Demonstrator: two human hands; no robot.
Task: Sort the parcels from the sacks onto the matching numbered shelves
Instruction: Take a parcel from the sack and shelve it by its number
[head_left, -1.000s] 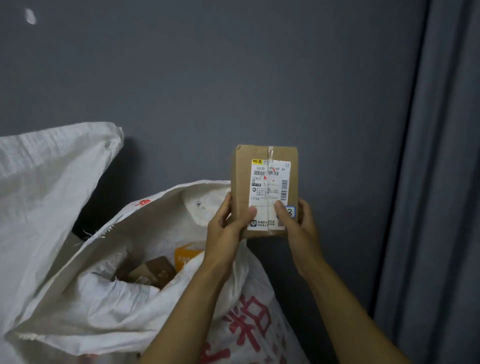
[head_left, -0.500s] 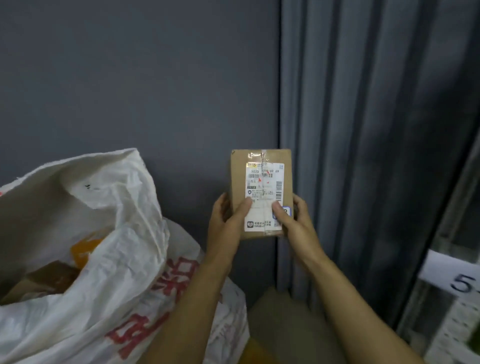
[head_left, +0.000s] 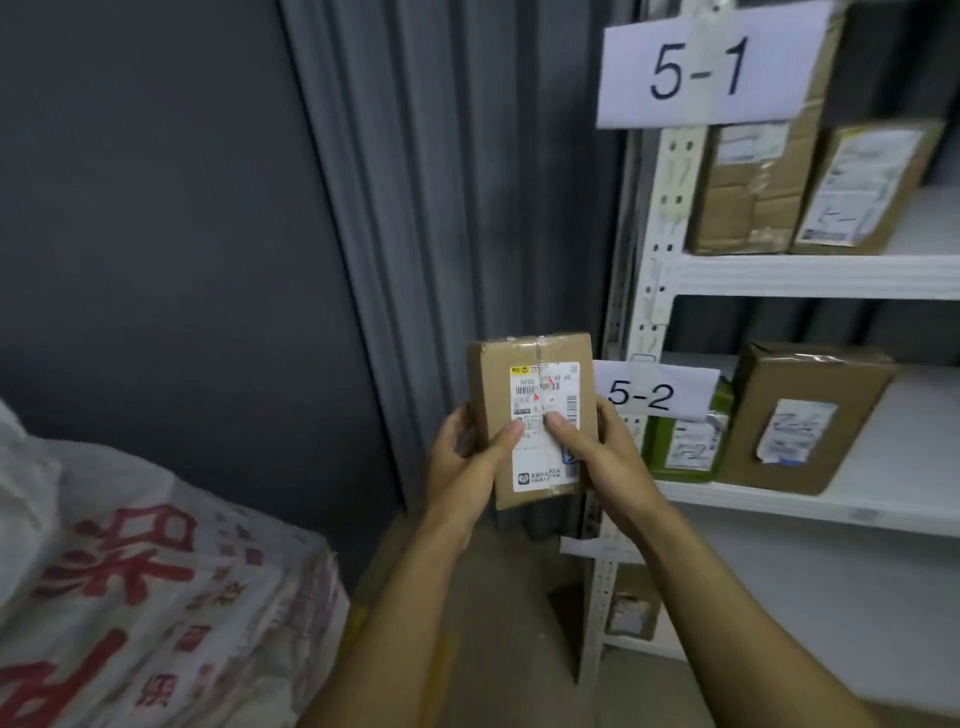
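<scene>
View is swung right versus a second ago: the sack (head_left: 156, 571) is now pushed into the lower-left corner with its mouth out of frame. The shelf rack (head_left: 810, 278) is brought in on the right.

Grip is unchanged. The parcel (head_left: 535, 415) is held upright with its shipping label (head_left: 543, 395) facing the camera. Its left edge is clasped by the left hand (head_left: 467, 462) and its right edge by the right hand (head_left: 608, 457), both thumbs pressed on the label. The parcel is kept in the air in front of the curtain (head_left: 441, 208), just left of the rack upright and beside the 5-2 tag (head_left: 649, 395). It is not on any shelf.

Retrieval from the sack is judged done. Matching and placement are still open.

Hard to make out:
- Label print is mostly blurred; only "5020" at the top is legible.
- A small blue sticker (head_left: 572, 457) is largely covered by the right thumb, so the target shelf cannot be confirmed.
- The 5-1 tag (head_left: 701, 67) and the 5-2 tag are read plainly. A lower tag is hidden behind the right forearm.
- Shelves are cut off at the right edge.
- Labels on the green parcel (head_left: 680, 447) and the brown box (head_left: 800, 415) on the 5-2 level are unreadable.
</scene>
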